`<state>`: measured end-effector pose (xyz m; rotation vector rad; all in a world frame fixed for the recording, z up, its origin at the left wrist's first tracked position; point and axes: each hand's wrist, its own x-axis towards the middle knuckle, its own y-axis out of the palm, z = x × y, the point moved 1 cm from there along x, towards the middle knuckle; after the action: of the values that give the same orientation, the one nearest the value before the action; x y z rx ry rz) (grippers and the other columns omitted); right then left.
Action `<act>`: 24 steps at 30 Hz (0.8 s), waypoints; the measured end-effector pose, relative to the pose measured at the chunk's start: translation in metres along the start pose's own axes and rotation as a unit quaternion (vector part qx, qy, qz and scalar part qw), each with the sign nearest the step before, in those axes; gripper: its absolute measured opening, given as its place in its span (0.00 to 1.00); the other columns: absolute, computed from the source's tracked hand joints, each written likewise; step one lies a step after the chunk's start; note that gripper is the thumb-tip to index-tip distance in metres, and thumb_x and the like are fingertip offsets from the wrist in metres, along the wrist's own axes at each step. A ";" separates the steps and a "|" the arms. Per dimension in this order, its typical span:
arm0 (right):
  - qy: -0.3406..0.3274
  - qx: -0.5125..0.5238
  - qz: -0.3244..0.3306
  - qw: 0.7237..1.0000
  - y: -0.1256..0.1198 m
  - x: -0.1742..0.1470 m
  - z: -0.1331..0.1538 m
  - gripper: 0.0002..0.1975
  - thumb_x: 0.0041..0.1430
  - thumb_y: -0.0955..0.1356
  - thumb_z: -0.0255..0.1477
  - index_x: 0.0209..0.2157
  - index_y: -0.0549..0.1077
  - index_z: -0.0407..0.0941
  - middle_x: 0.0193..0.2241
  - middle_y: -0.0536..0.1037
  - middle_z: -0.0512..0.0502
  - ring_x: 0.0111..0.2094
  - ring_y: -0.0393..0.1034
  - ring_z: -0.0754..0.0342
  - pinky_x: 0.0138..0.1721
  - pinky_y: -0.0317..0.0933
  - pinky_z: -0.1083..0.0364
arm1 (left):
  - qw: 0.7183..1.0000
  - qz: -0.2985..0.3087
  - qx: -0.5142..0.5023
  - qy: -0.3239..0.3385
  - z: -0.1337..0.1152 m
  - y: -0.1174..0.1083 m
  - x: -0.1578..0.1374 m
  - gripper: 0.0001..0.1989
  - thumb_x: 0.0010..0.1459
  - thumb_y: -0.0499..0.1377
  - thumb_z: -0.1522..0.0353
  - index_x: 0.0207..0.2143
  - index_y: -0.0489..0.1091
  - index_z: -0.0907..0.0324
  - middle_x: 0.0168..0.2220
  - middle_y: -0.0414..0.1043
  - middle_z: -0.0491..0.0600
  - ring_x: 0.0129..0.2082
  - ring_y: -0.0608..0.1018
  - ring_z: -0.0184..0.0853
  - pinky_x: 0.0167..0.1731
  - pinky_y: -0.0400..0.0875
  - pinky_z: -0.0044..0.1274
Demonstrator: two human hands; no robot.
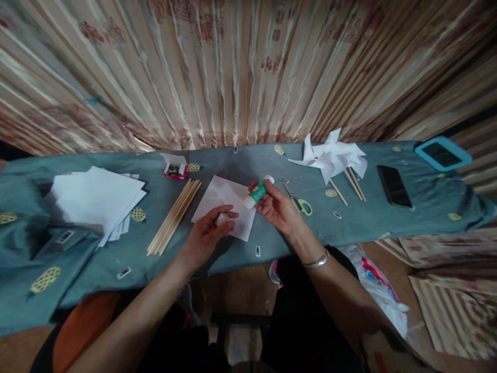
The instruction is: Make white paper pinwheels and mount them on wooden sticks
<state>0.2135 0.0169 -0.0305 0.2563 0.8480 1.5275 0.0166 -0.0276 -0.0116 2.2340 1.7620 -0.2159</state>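
My right hand (277,207) is closed around a green and white glue stick (258,194), held tilted above the table. In the fingers of my left hand (207,233) is a small white cap (222,219), apart from the glue stick. Below both hands a square sheet of white paper (209,199) lies on the cloth, partly covered by them. Just right of my right hand rest scissors (305,206) with light green handles. Left of the sheet lies a bundle of thin wooden sticks (174,217).
A stack of white paper (89,199) lies at the left. Behind the sticks stands a small open red box (175,170) with small metal pieces. White paper pinwheels (330,155) on sticks, a black phone (393,185) and a blue-framed tablet (442,154) are at the right.
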 end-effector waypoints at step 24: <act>0.034 0.031 -0.001 0.999 0.003 0.006 -0.004 0.07 0.60 0.71 0.35 0.32 0.79 0.46 0.31 0.84 0.50 0.34 0.78 0.58 0.36 0.71 0.60 | 0.973 -0.173 0.115 0.105 -0.012 -0.074 0.005 0.19 0.47 0.68 0.64 0.42 0.72 0.60 0.39 0.77 0.49 0.39 0.78 0.36 0.45 0.71 0.28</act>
<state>0.2075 0.0212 -0.0330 0.2497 0.9497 1.5160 -0.0543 -0.0032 -0.0112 2.1478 2.3481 -0.2774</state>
